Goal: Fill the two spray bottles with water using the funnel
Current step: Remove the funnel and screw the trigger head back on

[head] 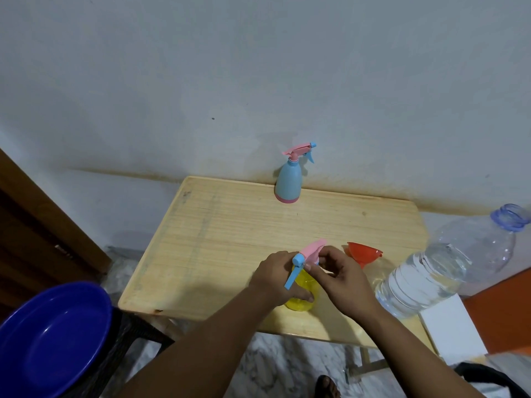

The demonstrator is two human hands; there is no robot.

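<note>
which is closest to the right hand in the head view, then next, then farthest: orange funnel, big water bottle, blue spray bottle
From the right hand:
1. Orange funnel, just beyond it on the table.
2. Big water bottle, farther right at the table's edge.
3. Blue spray bottle, far side by the wall.

Funnel (364, 252) lies on table (230, 225), between two bottles.

Dim, even indoor light, bluish cast. Soft shadows under hands (301, 277) toward 6 o'clock. Wide-angle bending at edges; water bottle (448, 265) at 3 o'clock stretched, slightly soft.
</note>
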